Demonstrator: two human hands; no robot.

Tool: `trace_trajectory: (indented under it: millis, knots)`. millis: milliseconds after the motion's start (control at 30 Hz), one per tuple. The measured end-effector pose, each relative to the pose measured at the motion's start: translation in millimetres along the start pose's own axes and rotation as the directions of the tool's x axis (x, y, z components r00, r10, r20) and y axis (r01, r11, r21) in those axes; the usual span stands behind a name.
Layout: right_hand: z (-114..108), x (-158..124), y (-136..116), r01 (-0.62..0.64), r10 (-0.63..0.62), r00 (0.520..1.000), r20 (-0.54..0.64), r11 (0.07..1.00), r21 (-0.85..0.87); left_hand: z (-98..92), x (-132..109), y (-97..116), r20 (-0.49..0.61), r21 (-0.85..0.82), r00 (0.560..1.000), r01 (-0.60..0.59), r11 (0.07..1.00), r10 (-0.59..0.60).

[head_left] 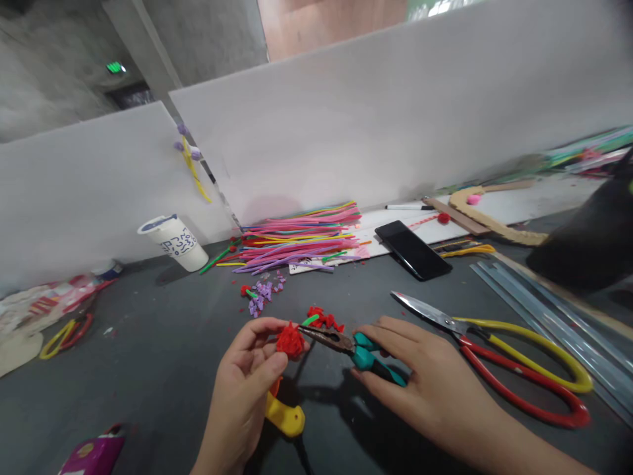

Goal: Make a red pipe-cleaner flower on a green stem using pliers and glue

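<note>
My left hand [250, 369] pinches a small red fuzzy flower [290, 340] between thumb and fingertips, just above the dark table. My right hand [420, 382] grips the teal handles of a pair of pliers [346, 345], whose dark jaws point left and touch the red flower. A green stem piece [310, 320] and loose red bits [324, 318] lie just behind the flower. A yellow tool handle [284, 414] sits under my left hand.
Large scissors with red and yellow handles [514, 359] lie right of my right hand. A black phone [413, 249], a pile of coloured pipe cleaners [301, 237], purple scraps [264, 293], a tipped white cup [174, 242] and clear sticks [554, 316] lie farther back. White partition boards [370, 125] wall the rear.
</note>
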State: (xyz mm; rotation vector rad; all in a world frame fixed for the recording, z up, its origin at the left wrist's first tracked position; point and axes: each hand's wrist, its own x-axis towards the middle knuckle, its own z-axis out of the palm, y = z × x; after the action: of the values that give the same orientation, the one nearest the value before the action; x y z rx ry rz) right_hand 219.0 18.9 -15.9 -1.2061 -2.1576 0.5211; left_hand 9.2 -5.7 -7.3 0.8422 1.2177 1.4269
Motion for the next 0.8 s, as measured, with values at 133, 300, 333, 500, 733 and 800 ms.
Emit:
trace_trajectory:
  millis: [133,300,333,500,733,800]
  knots:
    - [0.0,0.0,-0.1,-0.009,0.009,1.0,0.002,1.0,0.003,-0.9,0.3,-0.1,0.014,-0.007,1.0,0.001,1.0,-0.001]
    - [0.6,-0.6,0.1,0.011,-0.011,1.0,0.005,1.0,-0.004,-0.7,-0.2,-0.5,0.018,-0.001,1.0,0.005,1.0,-0.005]
    - [0.7,-0.9,0.2,0.017,-0.017,1.0,0.008,1.0,-0.013,0.3,-0.6,-0.5,0.011,-0.009,1.0,0.002,1.0,-0.002]
    - [2.9,-3.4,2.9,0.096,-0.101,0.994,-0.043,0.99,-0.108,7.5,-3.9,0.0,-0.022,-0.047,1.0,-0.015,0.999,0.014]
    - [7.6,-5.1,6.6,0.252,-0.341,0.925,-0.166,0.88,-0.403,4.8,-3.0,-0.9,-0.015,-0.066,1.0,0.006,0.998,-0.007]
    - [8.2,-5.3,6.0,0.259,-0.37,0.909,-0.19,0.861,-0.438,2.8,-2.4,-1.2,0.014,-0.058,1.0,0.019,0.998,-0.018]
